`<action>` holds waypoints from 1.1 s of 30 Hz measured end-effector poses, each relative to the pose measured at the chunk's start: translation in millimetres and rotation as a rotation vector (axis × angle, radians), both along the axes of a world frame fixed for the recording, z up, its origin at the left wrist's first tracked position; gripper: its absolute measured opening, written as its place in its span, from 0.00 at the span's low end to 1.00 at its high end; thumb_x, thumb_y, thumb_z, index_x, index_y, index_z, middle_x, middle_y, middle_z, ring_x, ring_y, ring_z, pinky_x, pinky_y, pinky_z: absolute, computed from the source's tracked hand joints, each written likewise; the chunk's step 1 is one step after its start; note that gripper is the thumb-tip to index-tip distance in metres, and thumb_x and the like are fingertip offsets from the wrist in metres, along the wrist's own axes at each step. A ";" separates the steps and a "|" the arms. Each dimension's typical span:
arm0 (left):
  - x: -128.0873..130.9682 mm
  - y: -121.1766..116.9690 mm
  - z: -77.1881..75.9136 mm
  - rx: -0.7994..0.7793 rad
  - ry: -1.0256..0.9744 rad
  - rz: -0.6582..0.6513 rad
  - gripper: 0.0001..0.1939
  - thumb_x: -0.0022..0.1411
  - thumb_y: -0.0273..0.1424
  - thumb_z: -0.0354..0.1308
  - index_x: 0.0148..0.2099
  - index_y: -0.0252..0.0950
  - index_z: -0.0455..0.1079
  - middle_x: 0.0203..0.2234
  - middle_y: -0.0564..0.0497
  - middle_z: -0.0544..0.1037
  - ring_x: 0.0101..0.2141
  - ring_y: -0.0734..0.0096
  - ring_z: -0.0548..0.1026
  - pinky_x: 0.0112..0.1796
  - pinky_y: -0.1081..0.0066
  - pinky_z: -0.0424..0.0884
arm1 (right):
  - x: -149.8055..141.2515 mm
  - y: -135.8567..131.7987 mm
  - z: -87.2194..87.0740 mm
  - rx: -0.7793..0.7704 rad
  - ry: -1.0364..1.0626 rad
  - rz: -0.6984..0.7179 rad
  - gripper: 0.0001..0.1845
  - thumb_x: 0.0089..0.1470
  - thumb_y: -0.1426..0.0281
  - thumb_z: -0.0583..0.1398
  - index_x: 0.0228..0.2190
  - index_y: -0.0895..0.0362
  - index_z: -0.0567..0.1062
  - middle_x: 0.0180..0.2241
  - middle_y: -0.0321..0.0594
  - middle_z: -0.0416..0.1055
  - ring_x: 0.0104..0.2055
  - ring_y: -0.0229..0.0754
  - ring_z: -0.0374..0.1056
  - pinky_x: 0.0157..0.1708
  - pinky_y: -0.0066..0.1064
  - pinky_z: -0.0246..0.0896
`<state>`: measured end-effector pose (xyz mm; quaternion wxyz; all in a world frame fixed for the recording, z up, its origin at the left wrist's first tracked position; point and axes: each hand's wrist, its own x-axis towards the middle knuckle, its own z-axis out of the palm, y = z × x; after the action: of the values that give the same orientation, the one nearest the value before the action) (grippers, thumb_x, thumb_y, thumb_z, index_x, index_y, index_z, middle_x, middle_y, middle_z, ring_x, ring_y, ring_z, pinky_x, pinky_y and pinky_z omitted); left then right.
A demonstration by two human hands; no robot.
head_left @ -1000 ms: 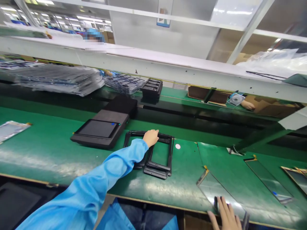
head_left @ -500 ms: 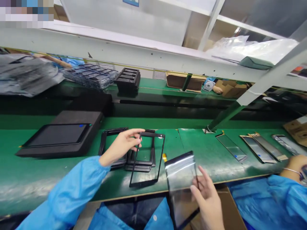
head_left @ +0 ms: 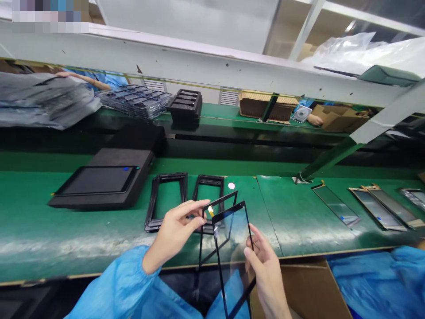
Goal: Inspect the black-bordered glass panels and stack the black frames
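Well to the left of the left fingers, a black-bordered screen (head_left: 96, 180) lies on a dark block (head_left: 114, 156) on the green bench (head_left: 83, 239). Nearer, just beyond the knuckles, sits a pile of black frames (head_left: 153, 201), flat and slightly fanned. The left hand (head_left: 177, 231) pinches a thin black frame (head_left: 223, 200) between thumb and forefinger by its upper left corner, keeping it tilted up above the bench edge. Behind those fingertips lies a second frame pile (head_left: 210, 180), partly hidden. Just right of the fingertips, an orange tab (head_left: 211, 212) sticks out from the top left corner of a clear glass panel (head_left: 232, 248); whether the fingers touch it cannot be told. The panel overlaps the held frame in view, on the near side. The right hand (head_left: 267, 266) pinches the panel's right edge, thumb in front, other fingers curled behind. Below and right of these fingers stands a cardboard box (head_left: 308, 288); farther right, another glass panel (head_left: 335, 206) lies flat.
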<state>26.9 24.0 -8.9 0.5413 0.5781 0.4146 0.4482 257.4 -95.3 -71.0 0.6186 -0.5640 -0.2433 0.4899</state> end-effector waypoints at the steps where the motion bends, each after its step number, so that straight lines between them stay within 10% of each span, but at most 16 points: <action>1: 0.8 -1.3 -0.4 0.016 0.002 0.004 0.17 0.62 0.29 0.68 0.52 0.46 0.86 0.34 0.50 0.81 0.35 0.66 0.81 0.34 0.72 0.80 | -0.4 0.4 2.1 0.003 0.008 0.006 0.31 0.49 0.59 0.76 0.56 0.46 0.82 0.36 0.38 0.77 0.30 0.41 0.69 0.22 0.26 0.64; 18: 2.3 -10.9 -1.6 0.000 -0.056 0.021 0.16 0.61 0.28 0.71 0.50 0.50 0.87 0.36 0.51 0.82 0.36 0.68 0.80 0.37 0.74 0.81 | -6.3 -3.3 0.0 0.052 0.011 -0.006 0.33 0.51 0.61 0.76 0.58 0.48 0.80 0.36 0.36 0.76 0.28 0.38 0.67 0.21 0.25 0.63; 26: 9.1 -12.7 -6.5 -0.271 -0.249 -0.042 0.21 0.55 0.36 0.78 0.52 0.43 0.86 0.33 0.48 0.85 0.31 0.68 0.81 0.29 0.76 0.80 | -15.1 -6.0 0.2 0.002 -0.151 -0.111 0.37 0.50 0.58 0.75 0.59 0.50 0.78 0.51 0.44 0.80 0.50 0.50 0.75 0.51 0.39 0.74; 33: 9.2 -13.2 -14.0 -0.341 -0.267 -0.044 0.26 0.54 0.38 0.79 0.55 0.42 0.84 0.32 0.49 0.83 0.31 0.67 0.81 0.28 0.74 0.81 | -17.0 -9.8 1.0 -0.035 -0.227 -0.076 0.40 0.51 0.52 0.74 0.62 0.53 0.76 0.45 0.43 0.79 0.43 0.47 0.74 0.42 0.36 0.75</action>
<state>36.0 10.8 -22.9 0.6910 0.4226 0.3965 0.4321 240.4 -105.1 -70.0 0.5953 -0.6353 -0.2814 0.4034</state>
